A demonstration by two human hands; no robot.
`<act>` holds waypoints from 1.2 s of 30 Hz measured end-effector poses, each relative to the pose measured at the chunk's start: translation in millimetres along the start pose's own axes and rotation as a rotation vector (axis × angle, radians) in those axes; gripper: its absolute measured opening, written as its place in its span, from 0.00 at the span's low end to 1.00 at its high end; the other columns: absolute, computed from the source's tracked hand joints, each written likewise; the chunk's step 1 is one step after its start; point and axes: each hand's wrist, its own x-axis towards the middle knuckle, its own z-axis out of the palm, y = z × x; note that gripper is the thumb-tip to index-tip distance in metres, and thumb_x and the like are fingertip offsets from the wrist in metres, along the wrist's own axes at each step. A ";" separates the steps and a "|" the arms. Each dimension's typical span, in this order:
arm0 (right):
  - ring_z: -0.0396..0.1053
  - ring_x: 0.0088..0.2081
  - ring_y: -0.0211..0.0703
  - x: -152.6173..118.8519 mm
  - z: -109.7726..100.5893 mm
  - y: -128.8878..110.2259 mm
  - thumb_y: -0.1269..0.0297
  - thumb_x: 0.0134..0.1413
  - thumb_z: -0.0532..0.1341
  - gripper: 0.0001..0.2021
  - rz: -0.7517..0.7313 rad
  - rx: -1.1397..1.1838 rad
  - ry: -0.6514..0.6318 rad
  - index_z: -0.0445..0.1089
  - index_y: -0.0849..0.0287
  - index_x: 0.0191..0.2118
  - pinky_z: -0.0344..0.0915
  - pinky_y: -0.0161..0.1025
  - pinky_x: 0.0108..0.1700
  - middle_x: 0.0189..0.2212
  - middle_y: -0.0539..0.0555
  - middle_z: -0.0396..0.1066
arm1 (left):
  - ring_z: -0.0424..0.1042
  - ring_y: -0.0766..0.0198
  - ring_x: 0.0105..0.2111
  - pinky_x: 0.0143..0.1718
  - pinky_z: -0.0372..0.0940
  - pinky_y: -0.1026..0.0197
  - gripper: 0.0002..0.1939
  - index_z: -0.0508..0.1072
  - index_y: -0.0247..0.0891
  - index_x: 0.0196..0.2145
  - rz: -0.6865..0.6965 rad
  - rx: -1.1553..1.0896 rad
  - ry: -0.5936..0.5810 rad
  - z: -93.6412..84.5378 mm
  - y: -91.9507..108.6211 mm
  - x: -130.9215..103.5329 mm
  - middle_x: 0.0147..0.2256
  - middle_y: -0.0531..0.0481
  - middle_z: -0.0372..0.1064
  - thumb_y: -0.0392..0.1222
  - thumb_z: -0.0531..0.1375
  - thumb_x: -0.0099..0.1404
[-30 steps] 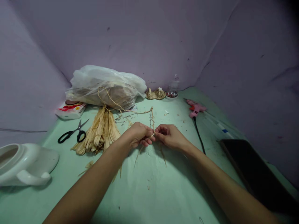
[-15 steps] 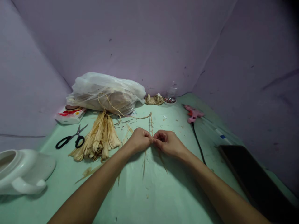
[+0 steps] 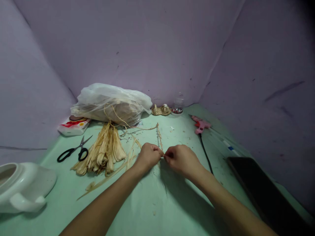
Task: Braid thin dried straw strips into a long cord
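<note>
A thin braided fibre cord (image 3: 159, 136) runs from a point on the table toward me, its near end pinched between my hands. My left hand (image 3: 150, 154) is closed on the cord from the left, thumb and forefinger pressed together. Close against it, my right hand (image 3: 180, 159) pinches the same end, fingers curled. Loose strand ends below the hands are faint and blurred. To the left lies a bundle of dried fibre strips (image 3: 104, 150), with a few loose strips (image 3: 108, 177) in front of it.
Black-handled scissors (image 3: 73, 150) lie left of the bundle, near a white ceramic vessel (image 3: 27, 183). Behind are a stuffed plastic bag (image 3: 113, 98), a small box (image 3: 73, 127), woven slippers (image 3: 161, 110) and a bead container (image 3: 177, 110). At right are a pink glue gun (image 3: 201, 124) and a dark tablet-like slab (image 3: 261, 190).
The whole scene sits slightly lower as the head view shifts. My hands stay together at the cord's end, the right hand turned more over; the strand ends below show less.
</note>
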 end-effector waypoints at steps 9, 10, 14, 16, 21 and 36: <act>0.69 0.25 0.47 -11.5 0.9 -17.1 0.69 0.41 0.54 0.11 -0.076 -0.221 -0.031 0.74 0.58 0.26 0.46 0.36 0.21 0.24 0.59 0.73 | 0.43 0.76 0.10 0.13 0.36 0.69 0.05 0.61 0.33 0.11 -0.254 -0.231 -0.061 -1.9 26.3 -12.1 0.08 0.59 0.47 0.30 0.51 0.39; 0.69 0.25 0.47 -10.9 2.2 -17.1 0.70 0.42 0.53 0.11 -0.086 -0.222 -0.036 0.74 0.58 0.26 0.47 0.36 0.21 0.24 0.59 0.73 | 0.43 0.76 0.10 0.13 0.36 0.69 0.05 0.61 0.33 0.11 -0.265 -0.238 -0.071 -2.5 26.8 -12.5 0.08 0.59 0.47 0.30 0.51 0.39; 0.69 0.25 0.47 -10.1 4.8 -17.3 0.70 0.44 0.52 0.12 -0.157 -0.217 -0.057 0.74 0.60 0.27 0.49 0.36 0.22 0.24 0.60 0.73 | 0.45 0.76 0.10 0.13 0.38 0.69 0.05 0.64 0.32 0.13 -0.292 -0.255 -0.082 -2.2 27.3 -12.0 0.08 0.58 0.49 0.29 0.50 0.38; 0.68 0.25 0.46 -10.9 1.3 -15.3 0.71 0.43 0.53 0.11 -0.204 -0.178 -0.081 0.73 0.61 0.26 0.50 0.36 0.22 0.24 0.59 0.73 | 0.46 0.76 0.10 0.13 0.39 0.69 0.05 0.64 0.32 0.13 -0.296 -0.258 -0.080 -2.0 28.6 -11.3 0.08 0.57 0.50 0.28 0.50 0.37; 0.64 0.19 0.36 -3.2 -21.2 7.9 0.68 0.40 0.57 0.06 -0.241 0.339 -0.391 0.71 0.61 0.22 0.54 0.31 0.20 0.16 0.51 0.67 | 0.45 0.77 0.11 0.13 0.39 0.69 0.03 0.64 0.32 0.14 -0.269 -0.262 -0.107 -7.3 31.8 -9.8 0.08 0.58 0.50 0.29 0.53 0.38; 0.60 0.14 0.31 19.1 10.4 8.9 0.74 0.41 0.56 0.03 0.269 1.177 -0.356 0.64 0.64 0.21 0.61 0.31 0.18 0.13 0.47 0.62 | 0.44 0.77 0.11 0.14 0.39 0.69 0.01 0.63 0.33 0.15 -0.221 -0.206 -0.168 -12.0 29.8 -8.2 0.10 0.58 0.51 0.33 0.53 0.39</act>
